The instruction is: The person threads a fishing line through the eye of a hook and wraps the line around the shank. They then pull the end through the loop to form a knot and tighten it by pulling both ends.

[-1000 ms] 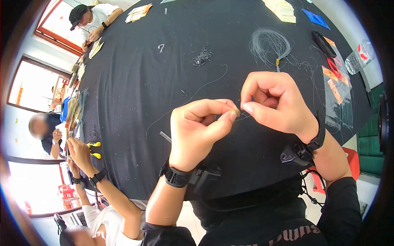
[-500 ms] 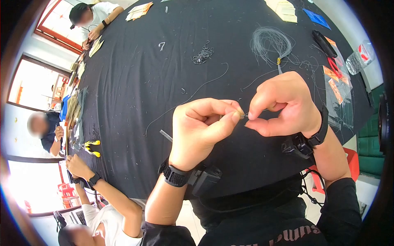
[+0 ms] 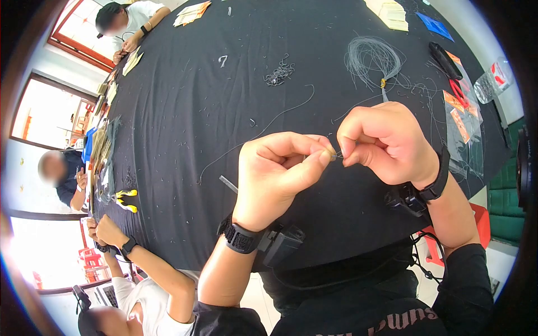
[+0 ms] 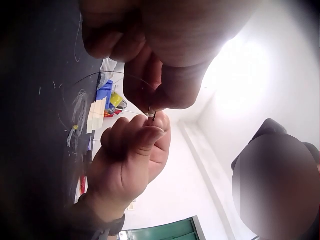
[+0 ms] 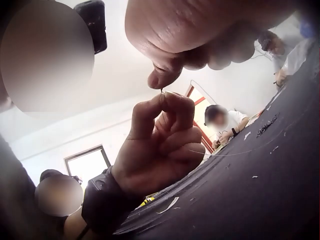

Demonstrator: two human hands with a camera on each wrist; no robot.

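Grey thin line (image 5: 225,151) trails from my left hand (image 3: 280,173); it and right hand (image 3: 386,143) pinch one tiny metal piece (image 3: 336,156) (hook? can't tell). Tying looks mid-way, unfinished.

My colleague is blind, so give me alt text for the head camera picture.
Above a black table, the left hand and the right hand pinch one fine strand, fingertips close together. A coil of grey line lies beyond them.
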